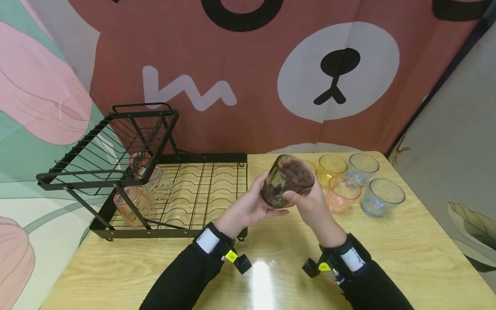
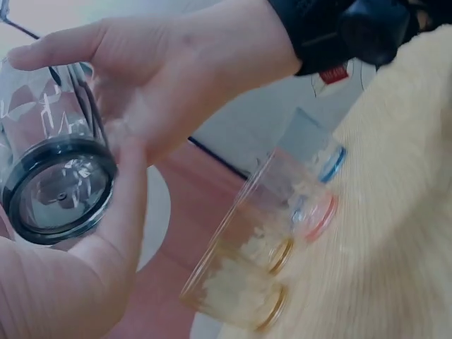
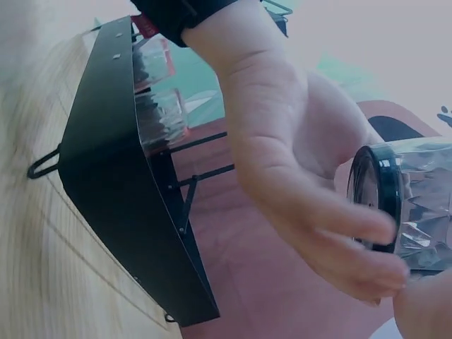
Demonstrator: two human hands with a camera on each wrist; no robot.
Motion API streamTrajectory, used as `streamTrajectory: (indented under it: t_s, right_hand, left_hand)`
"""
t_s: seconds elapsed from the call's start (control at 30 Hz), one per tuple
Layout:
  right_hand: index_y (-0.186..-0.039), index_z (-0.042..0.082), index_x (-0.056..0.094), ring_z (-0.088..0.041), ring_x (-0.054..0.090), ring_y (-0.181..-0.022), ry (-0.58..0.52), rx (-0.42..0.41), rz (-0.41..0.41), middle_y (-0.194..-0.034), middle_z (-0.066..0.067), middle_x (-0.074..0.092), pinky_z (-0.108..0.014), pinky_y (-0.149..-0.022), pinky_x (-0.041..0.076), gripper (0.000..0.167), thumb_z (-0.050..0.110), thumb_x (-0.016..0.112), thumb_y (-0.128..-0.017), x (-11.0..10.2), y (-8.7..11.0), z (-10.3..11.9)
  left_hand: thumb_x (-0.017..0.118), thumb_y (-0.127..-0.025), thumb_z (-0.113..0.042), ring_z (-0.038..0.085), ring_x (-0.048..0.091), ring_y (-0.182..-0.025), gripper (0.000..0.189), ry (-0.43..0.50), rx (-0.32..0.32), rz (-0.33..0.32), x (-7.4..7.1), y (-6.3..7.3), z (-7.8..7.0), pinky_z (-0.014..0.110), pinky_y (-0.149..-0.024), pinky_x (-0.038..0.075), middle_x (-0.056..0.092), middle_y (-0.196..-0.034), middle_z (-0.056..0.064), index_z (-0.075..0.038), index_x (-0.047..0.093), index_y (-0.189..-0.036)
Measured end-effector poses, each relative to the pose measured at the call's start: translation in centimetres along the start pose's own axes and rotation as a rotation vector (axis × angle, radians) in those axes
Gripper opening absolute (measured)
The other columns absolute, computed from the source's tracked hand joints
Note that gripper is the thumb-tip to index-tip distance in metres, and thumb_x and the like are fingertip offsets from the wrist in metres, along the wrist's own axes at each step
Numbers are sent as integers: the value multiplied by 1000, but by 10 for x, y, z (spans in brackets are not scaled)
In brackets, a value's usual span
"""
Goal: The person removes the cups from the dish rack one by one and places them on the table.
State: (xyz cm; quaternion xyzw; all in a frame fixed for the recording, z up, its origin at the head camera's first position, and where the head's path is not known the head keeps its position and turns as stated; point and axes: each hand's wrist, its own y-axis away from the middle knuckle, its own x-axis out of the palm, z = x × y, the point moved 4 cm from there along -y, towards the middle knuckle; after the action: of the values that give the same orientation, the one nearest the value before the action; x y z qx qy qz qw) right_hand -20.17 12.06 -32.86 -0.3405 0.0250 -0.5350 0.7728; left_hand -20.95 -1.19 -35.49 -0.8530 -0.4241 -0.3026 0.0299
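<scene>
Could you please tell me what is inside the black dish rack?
Three glasses show: a pinkish glass, a clear glass and a red-rimmed glass. The upper tier and nearer glasses partly cover the last; its base is hidden.

Black sleeves [image 1: 184, 275] meet black wrist straps [image 1: 222, 246] bearing white patches [image 1: 208, 240] and yellow labels [image 1: 231, 256].

Left fingers [image 1: 277, 212] and right fingers [image 1: 293, 197] hold a dark glass [image 1: 276, 183].
</scene>
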Motion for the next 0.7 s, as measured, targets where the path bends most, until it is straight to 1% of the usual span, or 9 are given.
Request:
streamTrajectory:
  t_s: [0.07,0.13,0.23,0.33,0.4,0.47,0.57,0.63,0.7]
  right_hand:
    - [-136,1,44,-19,51,-123,-60,0,11,-133,-8,54,-29,-106,42,73,20,83,-78,-2,0,-1]
    - [-137,0,44,-19,52,-122,-117,0,27,-132,-9,55,-30,-105,42,69,13,81,-80,-3,1,-2]
    - [-136,2,47,-19,53,-122,-170,17,40,-132,-8,57,-30,-106,42,63,6,78,-81,-8,4,-8]
    - [-136,3,48,-19,53,-123,-174,28,48,-132,-7,57,-30,-107,41,59,-1,73,-83,-16,9,-14]
    - [-135,3,49,-20,54,-122,-164,33,27,-131,-7,58,-31,-108,40,59,-5,73,-81,-24,13,-17]
    - [-134,2,49,-20,55,-121,-131,52,-18,-129,-6,59,-30,-107,40,61,-9,73,-79,-33,17,-20]
    - [-133,1,46,-20,53,-120,-23,128,-115,-128,-6,58,-29,-106,40,66,-16,69,-73,-47,24,-25]
    - [-133,0,42,-21,50,-120,70,202,-179,-128,-6,55,-29,-107,38,69,-19,66,-71,-56,29,-28]
    - [-134,-1,39,-22,48,-120,157,273,-231,-126,-5,54,-29,-106,37,72,-21,63,-69,-64,33,-32]
  left_hand:
    - [31,-101,-54,29,58,-116,64,-45,9,-33,-2,0,-2,48,-104,44,44,-143,24,-12,35,-150]
    - [36,-102,-48,32,58,-117,62,-98,26,-94,-7,0,-4,49,-103,44,47,-141,24,-5,39,-146]
    - [45,-102,-39,33,60,-115,55,-245,79,-197,-20,2,-13,45,-99,49,52,-136,21,3,47,-139]
    - [53,-101,-30,32,61,-113,47,-509,175,-298,-38,8,-29,40,-95,52,56,-132,19,4,53,-134]
    - [56,-99,-27,30,62,-112,44,-764,257,-387,-52,15,-44,39,-93,53,60,-129,17,2,56,-132]
    - [59,-98,-25,30,63,-109,41,-1006,321,-506,-67,23,-60,41,-91,54,63,-124,17,1,59,-129]
    - [60,-95,-24,33,62,-108,41,-1335,349,-697,-89,41,-83,45,-91,52,64,-121,19,2,61,-127]
    - [60,-94,-22,37,60,-109,42,-1485,333,-815,-104,53,-96,48,-90,51,63,-122,24,5,59,-127]
    - [59,-93,-18,42,59,-107,43,-1603,294,-919,-119,66,-106,51,-88,51,61,-118,29,11,58,-124]
